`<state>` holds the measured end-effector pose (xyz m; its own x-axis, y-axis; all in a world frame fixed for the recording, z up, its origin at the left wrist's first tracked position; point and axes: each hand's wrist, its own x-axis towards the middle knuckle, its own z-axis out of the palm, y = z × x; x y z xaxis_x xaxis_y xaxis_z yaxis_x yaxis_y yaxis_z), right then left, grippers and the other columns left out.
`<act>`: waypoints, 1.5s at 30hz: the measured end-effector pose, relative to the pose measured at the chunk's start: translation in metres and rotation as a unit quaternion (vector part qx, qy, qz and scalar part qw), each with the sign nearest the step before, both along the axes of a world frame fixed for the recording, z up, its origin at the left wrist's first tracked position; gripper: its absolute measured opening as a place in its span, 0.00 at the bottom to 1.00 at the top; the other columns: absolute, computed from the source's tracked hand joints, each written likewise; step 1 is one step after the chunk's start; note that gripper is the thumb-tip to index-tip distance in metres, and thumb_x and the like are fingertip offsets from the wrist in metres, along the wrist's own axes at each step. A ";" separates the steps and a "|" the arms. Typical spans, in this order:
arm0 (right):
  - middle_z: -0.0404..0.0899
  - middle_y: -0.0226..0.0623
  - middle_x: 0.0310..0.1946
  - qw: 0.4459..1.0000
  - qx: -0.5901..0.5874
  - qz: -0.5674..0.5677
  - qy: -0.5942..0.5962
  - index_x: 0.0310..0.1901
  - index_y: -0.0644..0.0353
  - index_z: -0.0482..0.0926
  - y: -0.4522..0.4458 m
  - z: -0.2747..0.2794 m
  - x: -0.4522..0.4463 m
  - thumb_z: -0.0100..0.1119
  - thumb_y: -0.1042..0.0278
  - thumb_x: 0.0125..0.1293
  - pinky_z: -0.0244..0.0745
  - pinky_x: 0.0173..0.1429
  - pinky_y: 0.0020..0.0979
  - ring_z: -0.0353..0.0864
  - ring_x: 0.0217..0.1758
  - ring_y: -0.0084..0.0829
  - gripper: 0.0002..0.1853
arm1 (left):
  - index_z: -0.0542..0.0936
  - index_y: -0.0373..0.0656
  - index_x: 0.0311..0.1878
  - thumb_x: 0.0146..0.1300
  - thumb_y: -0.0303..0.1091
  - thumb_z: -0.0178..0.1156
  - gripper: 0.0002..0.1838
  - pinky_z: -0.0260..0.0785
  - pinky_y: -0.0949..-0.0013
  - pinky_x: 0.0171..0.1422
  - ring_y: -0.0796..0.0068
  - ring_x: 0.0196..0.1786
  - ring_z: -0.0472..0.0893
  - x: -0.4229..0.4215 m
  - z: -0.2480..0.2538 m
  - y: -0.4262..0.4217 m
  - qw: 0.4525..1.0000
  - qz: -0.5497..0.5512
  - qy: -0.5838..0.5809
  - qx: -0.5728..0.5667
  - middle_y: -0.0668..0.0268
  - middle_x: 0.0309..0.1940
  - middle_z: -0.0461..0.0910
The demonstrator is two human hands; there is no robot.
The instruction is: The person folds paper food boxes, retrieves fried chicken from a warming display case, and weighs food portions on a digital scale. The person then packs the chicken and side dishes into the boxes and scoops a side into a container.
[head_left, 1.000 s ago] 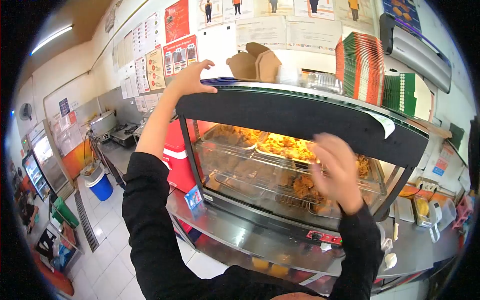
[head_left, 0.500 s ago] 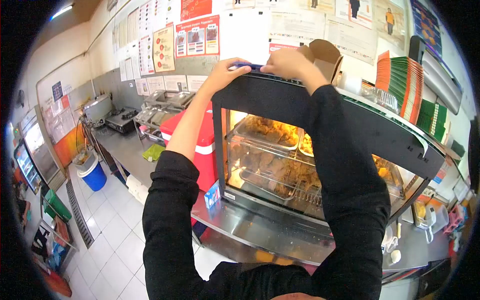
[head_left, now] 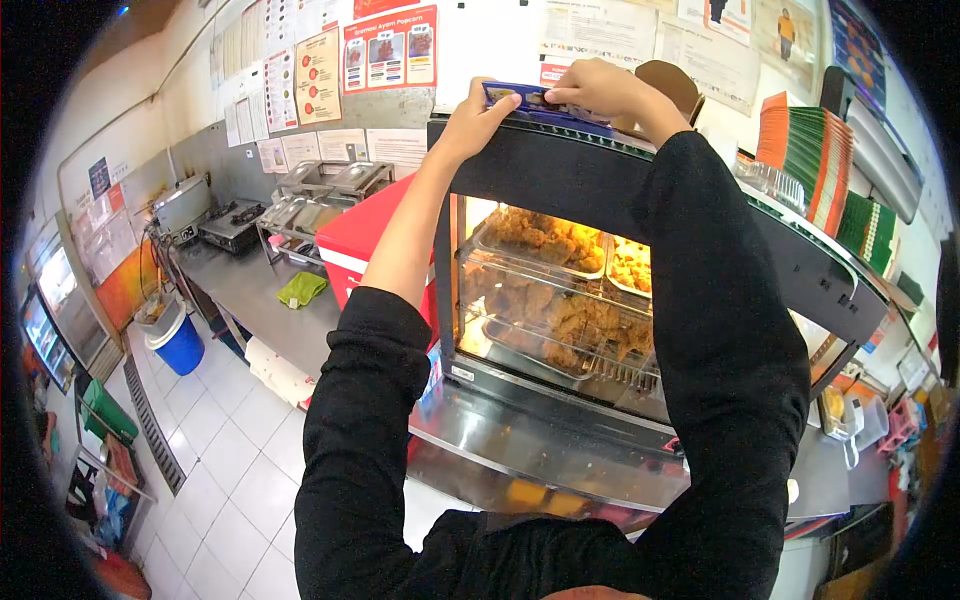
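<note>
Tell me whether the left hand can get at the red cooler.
Likely yes. The red cooler stands just left of the food cabinet, nothing visible on its lid, with only the left forearm passing in front. The left hand would first have to let go of the blue item.

Black top (head_left: pixel 515 550), six o'clock
Left sleeve (head_left: pixel 360 440), seven o'clock, bunched on the forearm; right sleeve (head_left: pixel 730 320), three o'clock, ending near the wrist.

The right sleeve (head_left: pixel 722 300) hides part of the glass cabinet (head_left: pixel 555 185); hands (head_left: pixel 605 92) partly cover the blue packet (head_left: pixel 526 95).
</note>
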<state>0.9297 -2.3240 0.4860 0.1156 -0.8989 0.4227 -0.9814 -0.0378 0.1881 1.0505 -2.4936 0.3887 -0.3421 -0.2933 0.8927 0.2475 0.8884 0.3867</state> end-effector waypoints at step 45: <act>0.75 0.43 0.15 0.890 -0.370 0.183 0.194 0.26 0.56 0.78 0.050 -0.032 0.033 0.53 0.57 0.63 0.72 0.27 0.42 0.78 0.21 0.45 0.13 | 0.79 0.33 0.44 0.62 0.29 0.49 0.13 0.65 0.72 0.53 0.75 0.46 0.77 0.002 0.010 -0.022 0.989 -0.080 -0.019 0.123 0.62 0.40 0.81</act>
<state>0.9625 -2.2737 0.4545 0.6091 -0.2630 0.7482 -0.7851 -0.0656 0.6159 1.0527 -2.5153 0.3991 -0.4340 -0.4399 0.7862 0.3586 0.7163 0.5987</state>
